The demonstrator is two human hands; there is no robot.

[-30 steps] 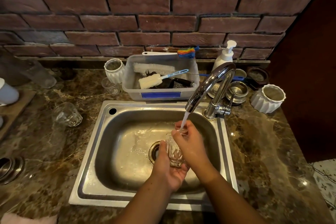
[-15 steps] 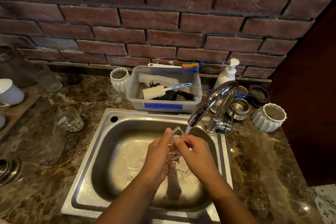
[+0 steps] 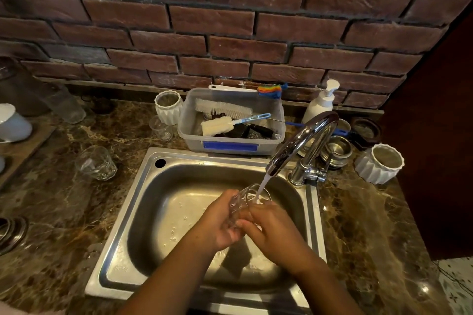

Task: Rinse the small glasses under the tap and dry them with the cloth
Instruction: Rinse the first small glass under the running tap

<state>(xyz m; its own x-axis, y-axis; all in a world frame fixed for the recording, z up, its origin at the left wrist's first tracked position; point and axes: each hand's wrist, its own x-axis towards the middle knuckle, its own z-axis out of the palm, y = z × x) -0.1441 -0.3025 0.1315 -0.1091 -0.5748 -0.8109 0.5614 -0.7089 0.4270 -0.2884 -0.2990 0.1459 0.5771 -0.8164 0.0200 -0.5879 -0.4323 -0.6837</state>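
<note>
Two bare hands meet over the stainless steel sink basin (image 3: 163, 202): the left hand (image 3: 220, 222) and the right hand (image 3: 273, 230) both wrap a small clear ribbed glass (image 3: 239, 203), tilted with its mouth toward the stream falling from the one curved chrome tap (image 3: 302, 140). Fingers of both hands are closed around the glass, so it hangs above the basin rather than resting in it.

Two more small clear glasses stand on the counter to the left: a faceted clear tumbler (image 3: 96, 162) near the sink's left rim, and a smaller clear cup (image 3: 161, 128) just beside the tub. Two white fluted ceramic pots stand apart, one behind the sink at left (image 3: 169, 107), one at the far right (image 3: 381, 166). One translucent plastic tub with a blue label (image 3: 231, 146) holds several brushes, among them a white bristle brush (image 3: 222, 108) and a white sponge brush with a blue handle (image 3: 217, 126). One white pump soap bottle (image 3: 323, 102) stands behind the tap, beside a stack of small steel bowls (image 3: 337, 149).

The counter is brown veined polished marble (image 3: 363, 225); behind it rises a dark red brick wall (image 3: 230, 25).
</note>
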